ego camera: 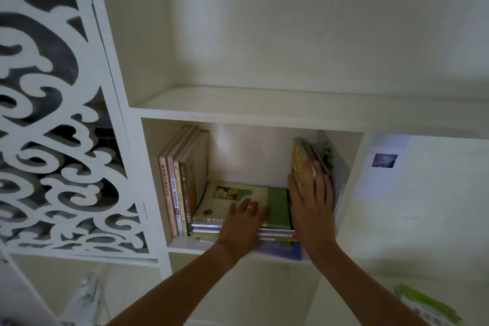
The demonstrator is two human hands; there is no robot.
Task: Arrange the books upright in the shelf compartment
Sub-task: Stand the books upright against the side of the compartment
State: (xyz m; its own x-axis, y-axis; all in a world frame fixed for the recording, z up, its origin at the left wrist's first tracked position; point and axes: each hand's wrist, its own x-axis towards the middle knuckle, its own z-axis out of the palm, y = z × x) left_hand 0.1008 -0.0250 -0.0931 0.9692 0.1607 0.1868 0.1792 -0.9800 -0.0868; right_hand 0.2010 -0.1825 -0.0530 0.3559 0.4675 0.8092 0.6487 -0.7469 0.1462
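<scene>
White carved panel (53, 127) at left, scrolling cut-out pattern, dark gaps behind the fretwork. Upper shelf board (264, 106) bare, pale wall (317, 21) behind it. Small purple-toned picture (384, 160) stuck on a pale sheet (370, 185) right of the open compartment. Green-and-white printed packet (426, 307) at lower right corner, lettering too blurred to read. Silvery-grey object (87, 294) at lower left, below the carved panel, blurred, identity unclear. Light floor or lower surface (127, 286) beneath the cabinet, dim.
</scene>
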